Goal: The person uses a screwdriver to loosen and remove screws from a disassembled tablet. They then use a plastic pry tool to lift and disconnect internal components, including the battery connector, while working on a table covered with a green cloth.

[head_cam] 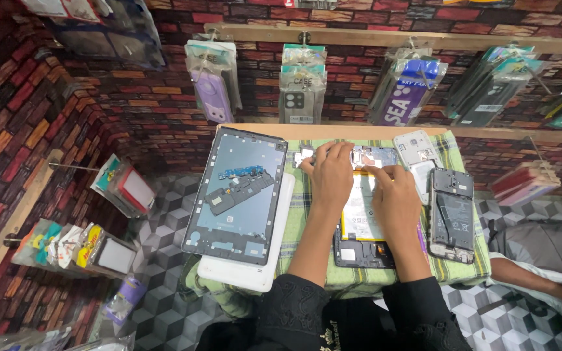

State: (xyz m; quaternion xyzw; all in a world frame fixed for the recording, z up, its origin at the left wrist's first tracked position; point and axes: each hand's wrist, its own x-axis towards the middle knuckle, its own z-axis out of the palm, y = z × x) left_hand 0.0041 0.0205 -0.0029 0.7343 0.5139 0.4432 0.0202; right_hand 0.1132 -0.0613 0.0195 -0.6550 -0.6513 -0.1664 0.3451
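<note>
Black-framed and lying open on its back, the phone point(364, 224) sat on the green checked cloth point(307, 214) directly under both hands, its pale battery showing between them. I judged the step to be work on the circuit board point(373, 156) at the phone's upper end. My left hand point(330, 174) lay flat, fingers together and stretched forward, tips just past the board's near corner; whether they pinched anything I could not tell. My right hand point(395, 195) rested on the battery's side, fingers curled loosely, index tip touching the board's edge, gripping nothing I could see. The next move, in my judgement, called for a fine, steady touch on small parts.

Beyond the right fingers lay a white back cover point(417, 153) and a second stripped phone point(452, 214), close enough to crowd the wrist. Left of the left fingers a small metal bracket point(305, 156) lay, then a large tablet frame point(237, 194) holding loose boards, resting on a white tablet shell point(255, 270). Packaged cases point(302, 88) hung on the brick-pattern wall beyond.
</note>
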